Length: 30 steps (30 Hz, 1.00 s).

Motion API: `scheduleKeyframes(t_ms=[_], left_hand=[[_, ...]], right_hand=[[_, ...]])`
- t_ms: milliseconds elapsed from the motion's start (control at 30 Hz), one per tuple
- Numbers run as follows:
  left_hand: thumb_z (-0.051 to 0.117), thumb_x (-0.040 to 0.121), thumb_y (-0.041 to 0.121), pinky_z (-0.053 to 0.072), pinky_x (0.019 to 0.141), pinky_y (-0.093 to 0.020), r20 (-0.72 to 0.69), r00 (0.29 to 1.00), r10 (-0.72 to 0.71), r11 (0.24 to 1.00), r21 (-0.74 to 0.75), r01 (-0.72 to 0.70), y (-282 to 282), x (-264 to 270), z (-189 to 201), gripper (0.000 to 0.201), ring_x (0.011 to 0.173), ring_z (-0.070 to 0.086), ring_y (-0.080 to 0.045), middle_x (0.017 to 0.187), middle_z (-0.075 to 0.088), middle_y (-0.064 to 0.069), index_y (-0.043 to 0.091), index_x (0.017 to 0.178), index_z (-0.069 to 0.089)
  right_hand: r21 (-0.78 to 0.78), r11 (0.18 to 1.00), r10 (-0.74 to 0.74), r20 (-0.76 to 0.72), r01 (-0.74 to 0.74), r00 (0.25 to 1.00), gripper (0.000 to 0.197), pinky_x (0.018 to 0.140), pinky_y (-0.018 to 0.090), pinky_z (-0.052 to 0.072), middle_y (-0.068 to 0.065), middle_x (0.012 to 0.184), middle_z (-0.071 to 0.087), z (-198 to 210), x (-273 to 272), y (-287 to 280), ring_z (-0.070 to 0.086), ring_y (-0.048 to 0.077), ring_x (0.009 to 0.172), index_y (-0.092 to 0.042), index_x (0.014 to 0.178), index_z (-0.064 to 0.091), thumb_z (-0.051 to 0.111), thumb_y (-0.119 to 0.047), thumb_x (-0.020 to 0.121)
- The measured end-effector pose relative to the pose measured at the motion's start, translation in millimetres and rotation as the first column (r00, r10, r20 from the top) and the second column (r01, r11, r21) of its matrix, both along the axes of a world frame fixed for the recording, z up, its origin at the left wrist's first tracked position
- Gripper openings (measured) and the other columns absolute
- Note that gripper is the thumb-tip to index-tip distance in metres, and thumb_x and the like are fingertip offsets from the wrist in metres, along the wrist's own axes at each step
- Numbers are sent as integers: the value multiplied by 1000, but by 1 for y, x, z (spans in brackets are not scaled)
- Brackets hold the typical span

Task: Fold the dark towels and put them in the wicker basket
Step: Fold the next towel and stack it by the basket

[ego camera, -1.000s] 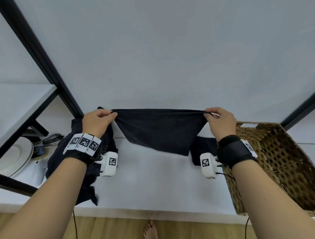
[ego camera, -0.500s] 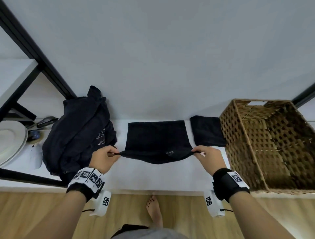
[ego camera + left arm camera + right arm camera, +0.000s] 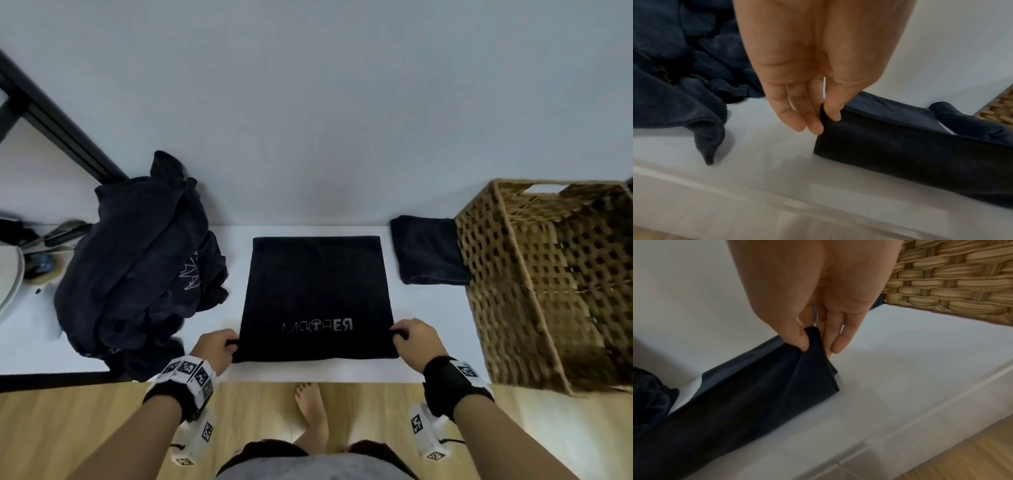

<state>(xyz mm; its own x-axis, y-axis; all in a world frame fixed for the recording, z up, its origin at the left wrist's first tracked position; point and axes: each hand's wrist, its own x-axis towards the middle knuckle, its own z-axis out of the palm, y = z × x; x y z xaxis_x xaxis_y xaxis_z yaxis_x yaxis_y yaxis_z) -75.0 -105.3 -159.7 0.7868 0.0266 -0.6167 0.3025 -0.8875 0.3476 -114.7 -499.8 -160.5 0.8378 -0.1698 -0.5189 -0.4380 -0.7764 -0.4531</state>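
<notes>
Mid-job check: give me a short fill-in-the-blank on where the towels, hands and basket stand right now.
1. Both hands pinch the ____ corners of the spread towel.
2. The left hand and the right hand hold the ____ towel.
3. The small folded towel lies on the table, just ____ the wicker basket.
4. The unfolded towel pile lies to the spread towel's ____.

Missing words: near; same; outside; left

I count one spread towel between my two hands, one folded towel beyond my right hand, one wicker basket, one heap of towels beyond my left hand, one plate.
</notes>
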Motion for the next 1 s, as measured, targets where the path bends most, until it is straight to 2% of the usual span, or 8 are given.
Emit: scheduleKeyframes(t_ms=[133, 300, 400, 467, 633, 767, 867, 1000], left_hand=[[54, 93, 10, 39, 57, -13, -36, 999, 19, 1000, 10, -19, -5, 21, -9, 16, 77, 59, -13, 92, 65, -1, 20, 98, 65], [55, 91, 11, 45, 92, -32, 165, 984, -69, 998, 18, 67, -31, 60, -9, 25, 102, 57, -22, 118, 55, -7, 11, 115, 61], [52, 95, 9, 47, 95, -36, 284, 938, -201, 976, -18, 215, -63, 92, -15, 34, 111, 57, -24, 135, 47, -6, 8, 129, 56], [53, 97, 15, 46, 99, -34, 311, 902, -301, 942, -53, 332, -88, 113, -24, 45, 122, 54, -21, 151, 35, 0, 12, 142, 47], [59, 95, 36, 44, 104, -34, 184, 871, -455, 883, -30, 468, -124, 159, -51, 73, 139, 36, -15, 163, -4, 13, 24, 155, 19], [50, 97, 45, 50, 96, -39, 71, 879, -471, 882, 55, 468, -96, 172, -70, 77, 131, 47, -20, 159, -20, 18, 29, 156, 4], [38, 102, 43, 51, 93, -42, 94, 926, -365, 926, 137, 351, -65, 173, -76, 67, 125, 52, -26, 158, -21, 20, 27, 156, 1], [31, 105, 36, 50, 91, -41, 84, 961, -262, 943, 236, 236, -56, 172, -74, 63, 122, 54, -30, 162, -19, 6, 13, 156, 1]], right_hand=[[-19, 1000, -23, -43, 22, 999, 26, 82, 19, 41, 10, 116, 63, -5, 22, 4, 60, 24, 104, -13, 114, 69, 53, -9, 93], [-99, 995, -25, 28, 28, 999, 37, 96, 31, 45, 10, 129, 51, -3, 58, 25, 55, 27, 111, -9, 128, 57, 49, -4, 92], [-72, 991, 123, 139, -114, 983, 43, 100, 29, 43, 6, 140, 45, -6, 89, 52, 53, 24, 119, -10, 137, 51, 49, -7, 94], [-39, 965, 264, 147, -261, 953, 50, 103, 27, 40, 2, 154, 32, -13, 111, 74, 51, 22, 126, -15, 146, 41, 49, -14, 97], [-16, 899, 439, 15, -439, 898, 63, 94, 39, 51, -5, 164, -5, -45, 155, 100, 55, 24, 122, -22, 156, 16, 45, -31, 101], [-98, 929, 359, 5, -357, 933, 68, 79, 35, 53, -17, 162, -14, -63, 166, 69, 59, 23, 114, -24, 157, 10, 44, -38, 100], [-147, 968, 205, 5, -202, 979, 71, 82, 35, 48, -16, 163, -12, -67, 168, 38, 55, 22, 121, -22, 157, 7, 43, -42, 99], [-141, 989, 46, -40, -51, 998, 71, 92, 38, 49, -7, 164, -10, -60, 169, 21, 52, 27, 125, -15, 157, 6, 42, -35, 100]])
